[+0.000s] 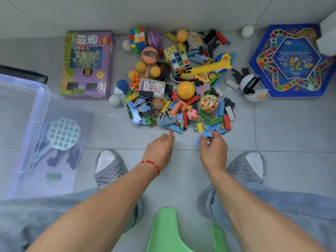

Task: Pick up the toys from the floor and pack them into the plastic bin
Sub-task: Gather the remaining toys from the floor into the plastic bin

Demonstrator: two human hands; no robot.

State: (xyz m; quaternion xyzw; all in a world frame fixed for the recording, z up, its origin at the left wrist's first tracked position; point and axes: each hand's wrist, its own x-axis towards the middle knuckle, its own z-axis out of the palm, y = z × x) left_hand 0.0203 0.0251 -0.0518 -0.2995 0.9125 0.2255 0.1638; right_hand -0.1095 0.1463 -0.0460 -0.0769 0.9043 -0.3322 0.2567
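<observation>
My right hand (213, 149) pinches a few blue puzzle pieces (203, 136) at the near edge of the toy pile (180, 79), while my left hand (160, 151) curls its fingertips around a small red marble (171, 131) on the floor tile. The clear plastic bin (39, 96) sits well to my left, a pale pop-it board (62, 133) and dark puzzle pieces already inside

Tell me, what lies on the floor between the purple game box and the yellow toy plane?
In the head view, between the purple game box and the yellow toy plane lie two puzzle cubes, several orange balls and a card pack.
</observation>
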